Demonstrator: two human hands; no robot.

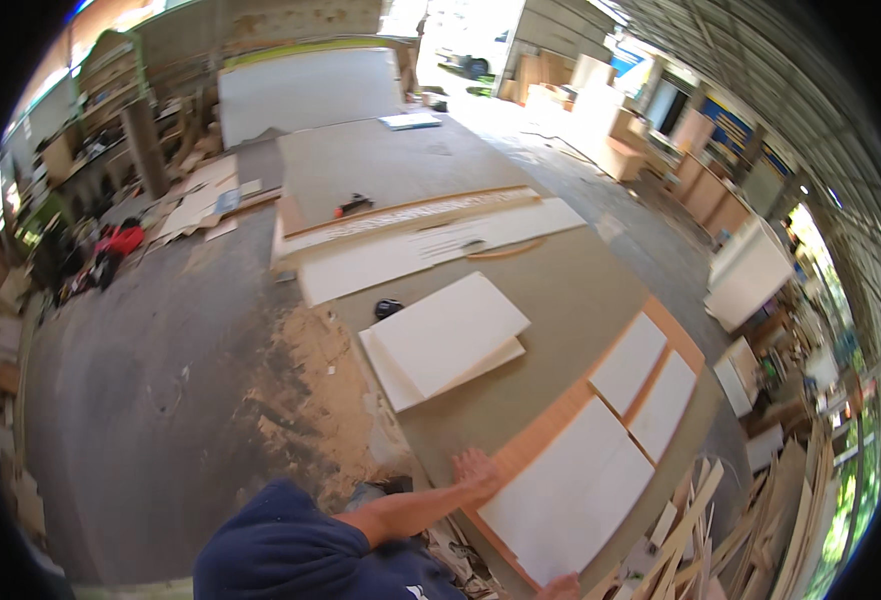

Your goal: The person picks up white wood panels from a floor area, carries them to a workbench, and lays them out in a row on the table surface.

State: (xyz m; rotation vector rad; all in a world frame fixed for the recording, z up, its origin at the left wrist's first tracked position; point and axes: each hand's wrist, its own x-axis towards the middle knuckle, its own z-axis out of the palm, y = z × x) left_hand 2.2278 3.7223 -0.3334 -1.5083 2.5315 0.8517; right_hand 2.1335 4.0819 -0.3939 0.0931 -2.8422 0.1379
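A reddish-brown wooden sheet [543,432] lies on the large worktable, with white rectangular panels [570,490] laid on top of it. My left hand [475,473] rests at the left edge of this sheet, fingers stretched out and somewhat blurred. At the lower rim of the picture, my right hand [560,588] is by the near end of the large white panel; only a part of it shows and its fingers are hard to make out. Farther left on the table are two stacked white boards [450,335], with a small black tool [388,308] beside them.
Across the table [560,290] lie long white strips [440,250] and a wooden strip. A black-and-orange tool [354,204] sits beyond them. Sawdust [310,400] covers floor at the table's left. Offcuts [700,530] pile up at the lower right. A white cabinet [750,275] stands right.
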